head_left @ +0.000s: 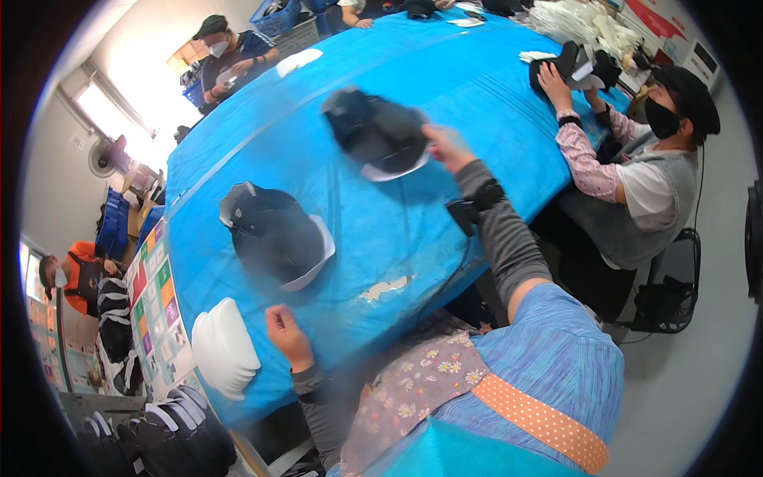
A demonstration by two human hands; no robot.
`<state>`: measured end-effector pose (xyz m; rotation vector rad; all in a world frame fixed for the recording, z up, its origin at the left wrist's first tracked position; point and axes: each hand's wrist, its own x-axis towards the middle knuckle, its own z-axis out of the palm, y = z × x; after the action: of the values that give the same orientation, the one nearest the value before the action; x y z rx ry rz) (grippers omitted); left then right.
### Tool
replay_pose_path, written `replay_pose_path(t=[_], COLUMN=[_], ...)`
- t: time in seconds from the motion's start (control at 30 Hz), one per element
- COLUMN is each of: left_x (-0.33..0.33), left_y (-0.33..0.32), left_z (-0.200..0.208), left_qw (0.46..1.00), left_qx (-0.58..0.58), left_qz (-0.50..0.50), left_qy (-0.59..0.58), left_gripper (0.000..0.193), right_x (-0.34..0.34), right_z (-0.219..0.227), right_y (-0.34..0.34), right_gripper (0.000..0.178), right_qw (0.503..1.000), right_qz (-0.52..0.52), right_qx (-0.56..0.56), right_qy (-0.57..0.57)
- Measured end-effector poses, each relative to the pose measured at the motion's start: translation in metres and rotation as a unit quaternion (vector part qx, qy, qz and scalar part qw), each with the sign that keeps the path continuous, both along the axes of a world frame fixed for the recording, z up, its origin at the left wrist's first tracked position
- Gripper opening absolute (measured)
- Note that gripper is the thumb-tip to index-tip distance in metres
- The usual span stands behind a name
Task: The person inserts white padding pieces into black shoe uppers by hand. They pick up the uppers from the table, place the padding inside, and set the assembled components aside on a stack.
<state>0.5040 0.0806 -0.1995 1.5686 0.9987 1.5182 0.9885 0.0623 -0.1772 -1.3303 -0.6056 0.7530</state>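
My right hand (451,149) reaches far across the blue-covered table, its fingers closed on the edge of a black cap (389,131). That cap is smeared by motion and has a white piece along its brim. A second black cap (274,234) lies nearer and to the left, also with a white brim piece. My left hand (288,338) is curled closed just below this second cap, with nothing visible in it. Left of it sits a fanned stack of white curved brim inserts (225,348) near the table's edge.
A co-worker (636,159) at the right handles a dark cap; another person (230,56) works across the table. Black caps with white brims (171,421) are piled at lower left. White plastic bags (580,24) lie at the far right. A person in orange (79,278) stands left.
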Motion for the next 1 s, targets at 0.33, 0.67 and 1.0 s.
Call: replay_pose_path(t=[0.33,0.67,1.0], left_x=[-0.01,-0.01,0.034], left_y=[0.007,0.002,-0.005], left_z=[-0.016,-0.019,0.044], left_qw=[0.994,0.991,0.857], left_qx=[-0.022,0.027,0.228], left_qz=[-0.004,0.051,0.042], left_qy=[0.112,0.125,0.46], left_gripper=[0.046,0.034,0.032], right_x=[0.137,0.075,-0.101], right_z=[-0.054,-0.009,0.026], right_y=[-0.122,-0.115,-0.065], right_gripper=[0.02,0.054,0.037], right_qw=[0.908,0.979,0.904], right_qz=[-0.353,-0.072,0.247], right_qx=[0.099,-0.186,-0.121], right_qy=[0.203,0.034,-0.329])
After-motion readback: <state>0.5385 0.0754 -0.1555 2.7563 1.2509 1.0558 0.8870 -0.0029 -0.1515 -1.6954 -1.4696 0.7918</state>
